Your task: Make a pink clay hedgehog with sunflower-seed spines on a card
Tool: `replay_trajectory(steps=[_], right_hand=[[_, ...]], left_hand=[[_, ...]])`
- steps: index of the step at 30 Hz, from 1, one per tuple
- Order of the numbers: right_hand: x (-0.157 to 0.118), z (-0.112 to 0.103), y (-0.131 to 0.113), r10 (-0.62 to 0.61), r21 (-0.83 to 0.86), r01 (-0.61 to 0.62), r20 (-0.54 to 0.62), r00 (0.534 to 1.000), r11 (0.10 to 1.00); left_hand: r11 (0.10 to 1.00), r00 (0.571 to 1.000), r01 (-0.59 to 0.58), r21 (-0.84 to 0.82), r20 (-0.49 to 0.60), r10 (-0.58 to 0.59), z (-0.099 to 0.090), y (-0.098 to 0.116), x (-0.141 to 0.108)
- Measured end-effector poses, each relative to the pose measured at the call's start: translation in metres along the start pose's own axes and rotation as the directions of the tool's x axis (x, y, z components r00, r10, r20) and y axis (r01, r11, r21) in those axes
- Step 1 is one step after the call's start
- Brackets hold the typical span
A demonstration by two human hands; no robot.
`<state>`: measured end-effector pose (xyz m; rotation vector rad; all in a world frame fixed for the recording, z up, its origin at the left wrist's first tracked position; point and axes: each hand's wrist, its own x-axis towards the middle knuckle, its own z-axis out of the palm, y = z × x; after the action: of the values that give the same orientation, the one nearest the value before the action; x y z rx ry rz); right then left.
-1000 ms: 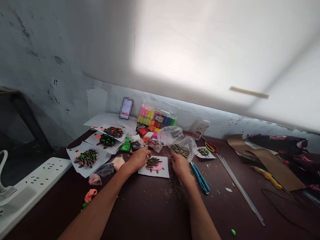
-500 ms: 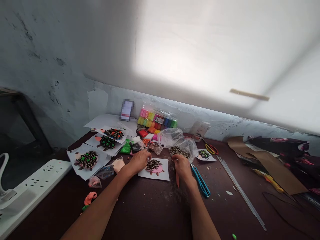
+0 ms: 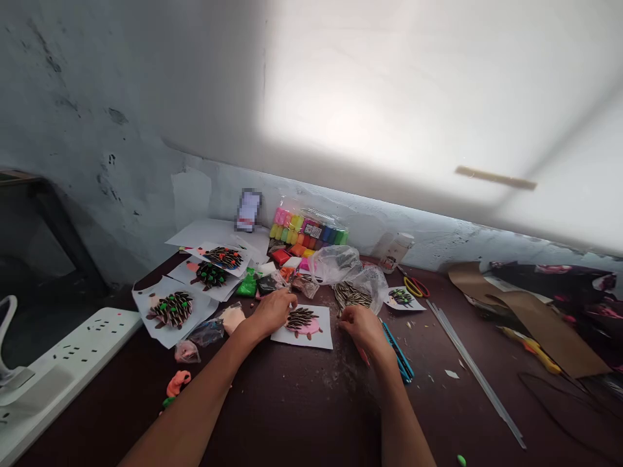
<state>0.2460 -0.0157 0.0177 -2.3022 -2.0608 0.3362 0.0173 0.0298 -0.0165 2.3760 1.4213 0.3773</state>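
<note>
A white card [image 3: 318,337] lies mid-table, bearing a pink shape [image 3: 309,325] covered partly with dark striped seeds [image 3: 300,318]. My left hand [image 3: 275,311] rests at the card's left edge with its fingers curled together; whatever they may hold is too small to name. Right of the card, my right hand [image 3: 357,324] is lowered to the table with fingers pinched, just below a pile of striped seeds [image 3: 350,297] by an open plastic bag [image 3: 372,284]. An orange-red stick [image 3: 363,355] shows partly beneath this hand.
Finished-looking seed hedgehogs [image 3: 172,310] lie on papers at left. Coloured clay packs [image 3: 309,228] and a phone [image 3: 248,209] stand at the back. A blue cutter [image 3: 402,360], yellow-red scissors [image 3: 416,287] and clear sticks [image 3: 474,370] lie right. A power strip [image 3: 73,357] sits far left.
My right hand has shifted slightly right and covers more of the orange-red stick and blue cutter. My left hand stays at the card. The whole view has shifted slightly.
</note>
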Motion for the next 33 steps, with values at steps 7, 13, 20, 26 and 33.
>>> replay_trajectory(steps=[7,13,20,26,33], right_hand=[[-0.003,-0.002,0.004,0.009,-0.014,-0.008,0.03,1.0,1.0],[0.0,0.004,0.0,-0.074,0.002,0.074,-0.006,0.997,0.997],[0.0,0.009,-0.016,-0.107,0.224,0.161,-0.235,0.966,0.961],[0.003,0.017,-0.019,-0.186,0.412,0.255,-0.201,0.962,0.875],[0.004,0.02,-0.017,-0.172,0.494,0.252,-0.201,0.964,0.832]], left_hand=[[1.0,1.0,-0.001,-0.004,-0.005,0.001,0.001,-0.001,0.0],[1.0,1.0,-0.007,-0.017,-0.013,0.007,0.002,-0.002,0.0],[0.999,1.0,-0.006,-0.032,-0.026,0.005,0.004,-0.004,0.001],[0.999,1.0,-0.004,-0.034,-0.019,0.003,0.002,-0.003,0.0],[0.999,1.0,-0.015,-0.037,-0.026,0.014,0.001,-0.003,-0.001]])
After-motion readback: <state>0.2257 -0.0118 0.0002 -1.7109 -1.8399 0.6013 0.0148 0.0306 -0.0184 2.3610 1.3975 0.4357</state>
